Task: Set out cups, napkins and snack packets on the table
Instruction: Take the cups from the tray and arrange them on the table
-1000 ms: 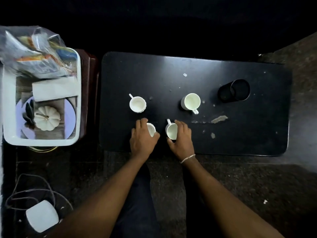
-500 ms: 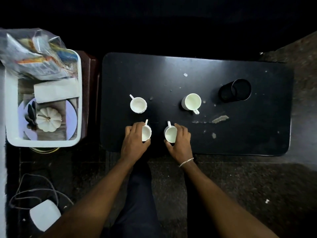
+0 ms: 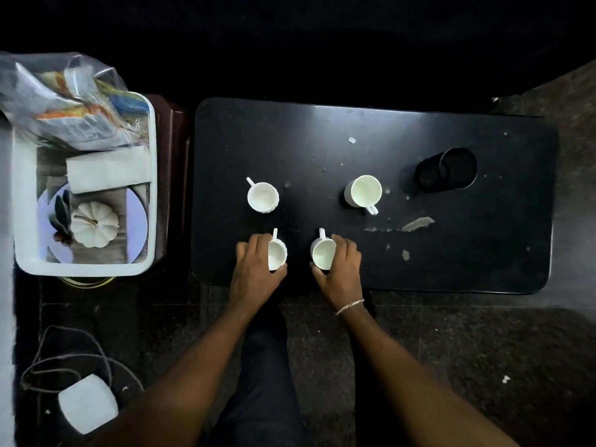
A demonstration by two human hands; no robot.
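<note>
Several white cups stand on the black table (image 3: 371, 130). My left hand (image 3: 254, 272) wraps the near-left cup (image 3: 277, 254), whose handle points away from me. My right hand (image 3: 342, 269) wraps the near-right cup (image 3: 322, 253), handle also pointing away. Two more cups stand farther back: a fluted cup (image 3: 263, 197) at the left and a smooth cup (image 3: 364, 191) at the right. On a side stand at the left, a white tray (image 3: 151, 188) holds folded white napkins (image 3: 106, 171) and a clear bag of snack packets (image 3: 64, 101).
A black cylinder holder (image 3: 446, 169) lies on its side at the table's right. The tray also carries a plate with a small white pumpkin (image 3: 94, 224). On the floor at lower left lies a white device with a cable (image 3: 87, 403). My legs are between my arms.
My left hand has slid the near-left cup leftward and turned it so its handle shows, pointing away. The right hand has stayed on its cup.
</note>
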